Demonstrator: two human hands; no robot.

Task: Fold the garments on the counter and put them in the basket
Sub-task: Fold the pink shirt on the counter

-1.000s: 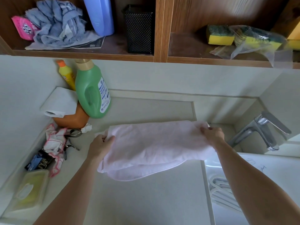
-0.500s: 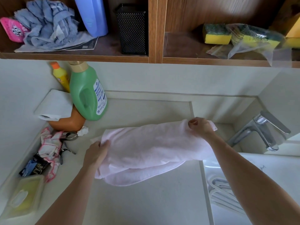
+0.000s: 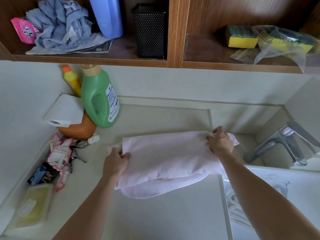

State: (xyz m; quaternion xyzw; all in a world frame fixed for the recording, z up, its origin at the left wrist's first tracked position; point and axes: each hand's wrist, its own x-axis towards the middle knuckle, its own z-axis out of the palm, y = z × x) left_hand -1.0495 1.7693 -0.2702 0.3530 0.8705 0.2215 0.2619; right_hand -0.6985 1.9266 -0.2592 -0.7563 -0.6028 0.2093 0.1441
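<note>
A pale pink garment (image 3: 168,160) lies folded in layers across the middle of the pale counter (image 3: 155,213). My left hand (image 3: 116,161) pinches its left edge, thumb on top of the cloth. At the garment's far right corner my right hand (image 3: 220,142) grips the fabric with curled fingers. A rounded lower layer with a stitched hem sticks out toward me under the top fold. No basket is in view.
A green detergent bottle (image 3: 100,99), yellow bottle (image 3: 71,79), paper roll (image 3: 65,110) and orange tub stand at the back left. Rags, clips and a wipes box (image 3: 32,207) line the left edge. A sink (image 3: 277,187) with a chrome tap (image 3: 284,142) is at the right. Shelves hang above.
The garment has been lowered onto the counter and its top edge drawn flatter. My right hand shifted from the far right edge to bunch the far right corner; my left hand stayed at the left edge.
</note>
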